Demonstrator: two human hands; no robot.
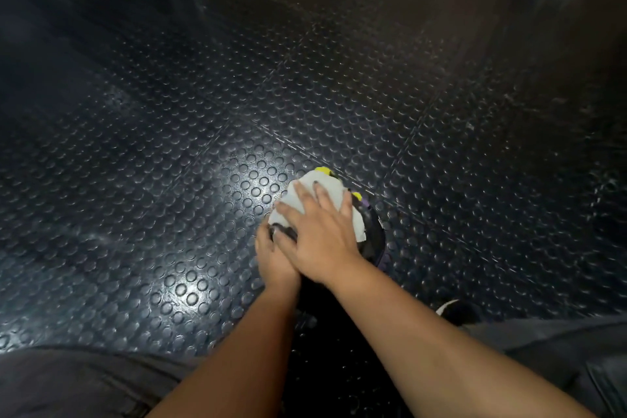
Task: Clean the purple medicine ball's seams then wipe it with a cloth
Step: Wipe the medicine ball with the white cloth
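Observation:
The medicine ball (373, 234) sits on the floor just below the middle of the view, dark with purple edges and yellow marks at its far side. A white cloth (317, 190) is draped over its top. My right hand (319, 231) lies flat on the cloth with fingers spread and presses it against the ball. My left hand (271, 258) is partly under the right wrist and holds the ball's near left side, its fingers mostly hidden.
Dark rubber flooring with raised round studs (203, 180) spreads all around, lit brightest left of the ball. My knees in grey trousers (68, 380) fill the lower corners. A dark shoe with a white mark (454, 310) rests at the lower right.

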